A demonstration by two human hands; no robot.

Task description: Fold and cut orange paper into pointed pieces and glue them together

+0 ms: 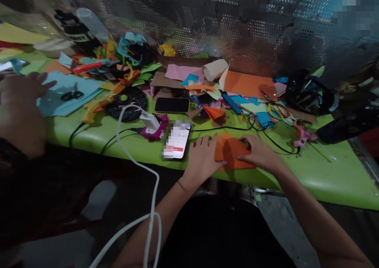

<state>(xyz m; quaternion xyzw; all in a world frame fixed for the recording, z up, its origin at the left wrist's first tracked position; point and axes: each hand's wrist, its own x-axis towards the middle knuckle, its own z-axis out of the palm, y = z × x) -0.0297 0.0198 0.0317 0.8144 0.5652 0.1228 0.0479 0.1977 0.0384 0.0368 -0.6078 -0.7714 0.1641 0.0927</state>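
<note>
A folded piece of orange paper (pixel 230 150) lies on the green table (pixel 325 173) near its front edge. My left hand (pixel 203 156) rests flat beside and on the paper's left edge, fingers stretched out. My right hand (pixel 260 152) presses down on the paper's right side, its fingers laid over the fold. A folded orange paper cone (pixel 215 113) sits just behind the paper.
A lit phone (pixel 177 141) lies left of my left hand, a dark phone (pixel 172 104) behind it, with a white charger cable (pixel 139 169) hanging off the edge. Coloured paper scraps, scissors (pixel 72 94) and a glue gun (pixel 302 135) litter the table. Another person's hand (pixel 20 102) is at far left.
</note>
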